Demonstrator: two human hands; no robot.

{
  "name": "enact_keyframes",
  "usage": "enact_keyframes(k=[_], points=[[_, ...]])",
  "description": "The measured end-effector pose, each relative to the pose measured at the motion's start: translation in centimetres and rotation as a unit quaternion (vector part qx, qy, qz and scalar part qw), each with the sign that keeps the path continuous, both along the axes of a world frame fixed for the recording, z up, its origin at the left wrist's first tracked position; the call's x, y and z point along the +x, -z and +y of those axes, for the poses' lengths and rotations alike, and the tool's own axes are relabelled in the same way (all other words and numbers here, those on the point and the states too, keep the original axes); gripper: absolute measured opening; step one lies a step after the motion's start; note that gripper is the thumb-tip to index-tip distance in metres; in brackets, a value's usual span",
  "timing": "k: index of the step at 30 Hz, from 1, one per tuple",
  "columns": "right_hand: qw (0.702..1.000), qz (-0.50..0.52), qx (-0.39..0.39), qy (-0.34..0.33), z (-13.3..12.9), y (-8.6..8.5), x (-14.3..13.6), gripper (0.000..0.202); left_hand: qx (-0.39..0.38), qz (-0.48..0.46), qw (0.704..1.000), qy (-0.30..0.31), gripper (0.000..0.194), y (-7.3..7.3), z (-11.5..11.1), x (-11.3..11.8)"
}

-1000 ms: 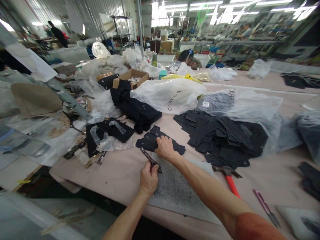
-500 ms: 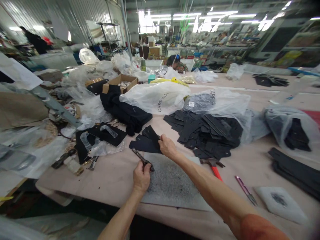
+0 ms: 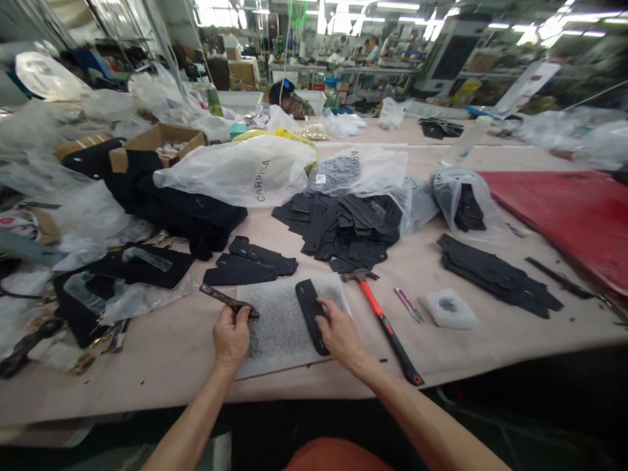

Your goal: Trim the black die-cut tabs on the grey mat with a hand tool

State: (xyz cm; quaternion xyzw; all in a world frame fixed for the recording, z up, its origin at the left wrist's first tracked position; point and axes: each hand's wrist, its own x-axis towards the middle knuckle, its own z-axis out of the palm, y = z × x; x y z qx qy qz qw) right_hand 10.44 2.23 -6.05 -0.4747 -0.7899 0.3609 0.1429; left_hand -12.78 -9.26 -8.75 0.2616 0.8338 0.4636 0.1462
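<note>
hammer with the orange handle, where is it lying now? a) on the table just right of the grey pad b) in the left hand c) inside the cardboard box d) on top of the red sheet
a: the hammer lies on the table just to the right of the grey pad, beside the right hand, with no hand gripping it.

Head-worn view, down over near table (image 3: 196,366)
</note>
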Motion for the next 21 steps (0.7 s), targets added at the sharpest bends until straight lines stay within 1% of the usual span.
enact_keyframes(k=[2, 5, 8, 10, 12, 14, 15, 17, 19, 21], points=[[0.999, -0.038, 0.017, -0.006, -0.6, 0.0, 0.3, 0.046, -0.009, 0.011, 1.0, 0.0, 0.035, 0.1, 0.0, -0.1], [0.996, -0.09, 0.012, -0.008, -0.8, -0.3, 0.1, 0.05, -0.011, 0.018, 1.0, 0.0, 0.037, 0.3, 0.0, -0.2], [0.993, -0.114, 0.0, -0.008, -0.2, -0.7, 0.2, 0.053, -0.01, 0.02, 1.0, 0.001, 0.037, 0.3, -0.1, -0.2], [0.994, -0.11, 0.0, -0.027, 0.8, -1.3, 0.4, 0.049, -0.013, 0.017, 1.0, -0.002, 0.037, 0.2, -0.1, -0.1], [0.991, -0.099, 0.004, -0.093, 2.6, -2.2, 0.6, 0.041, -0.013, 0.008, 1.0, -0.005, 0.037, 0.1, 0.0, -0.1], [0.975, -0.096, 0.013, -0.202, 4.8, -3.3, 0.5, 0.036, -0.012, -0.001, 1.0, -0.008, 0.037, -0.1, 0.1, 0.0], [0.961, -0.095, 0.023, -0.26, 6.0, -3.9, 0.3, 0.036, -0.01, -0.004, 1.0, -0.008, 0.036, -0.2, 0.2, 0.1], [0.926, -0.083, 0.073, -0.36, 7.8, -4.7, -0.5, 0.038, -0.005, -0.01, 1.0, -0.009, 0.036, -0.5, 0.3, 0.2], [0.894, -0.064, 0.137, -0.423, 8.7, -4.9, -1.8, 0.035, -0.001, -0.012, 1.0, -0.01, 0.035, -0.7, 0.4, 0.2], [0.861, -0.057, 0.213, -0.458, 8.5, -4.4, -3.2, 0.024, -0.003, -0.007, 1.0, -0.011, 0.034, -0.8, 0.5, 0.3]])
